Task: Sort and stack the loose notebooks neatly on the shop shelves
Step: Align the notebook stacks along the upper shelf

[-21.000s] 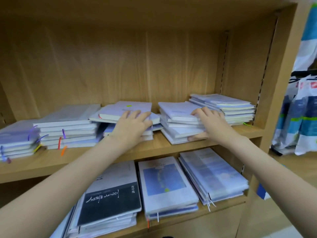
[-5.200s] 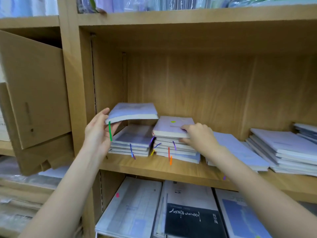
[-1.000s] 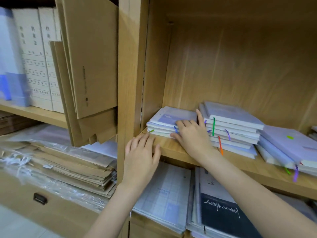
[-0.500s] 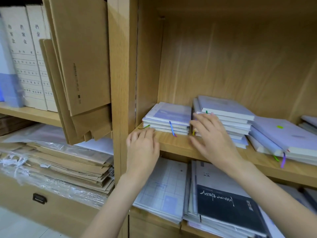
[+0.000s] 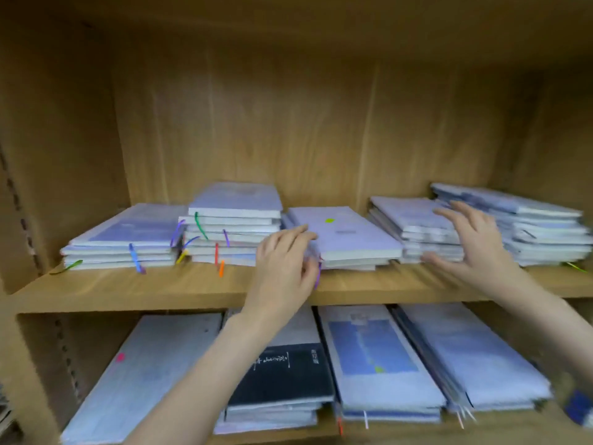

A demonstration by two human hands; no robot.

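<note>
Head view: the loose pale-lavender, plastic-wrapped notebooks lie in five low piles along the upper wooden shelf (image 5: 160, 289). The left hand (image 5: 284, 263) has its fingers (image 5: 288, 234) curled against the near left corner of the skewed middle pile with a green sticker (image 5: 345, 234). The right hand (image 5: 470, 244) has fingers spread, thumb low, braced on the near face of the slumped pile just right of it (image 5: 414, 220). Each notebook looks light and fairly stiff, but the glossy wrap will likely let the covers slide, so a pile is best squeezed at its edges from both sides. The taller pile with coloured ribbon markers (image 5: 232, 226) stands close on the left and the far-right pile (image 5: 542, 231) touches the slumped one, leaving little room to shift. Larger books (image 5: 378, 361) fill the lower shelf; the frame is blurred
</note>
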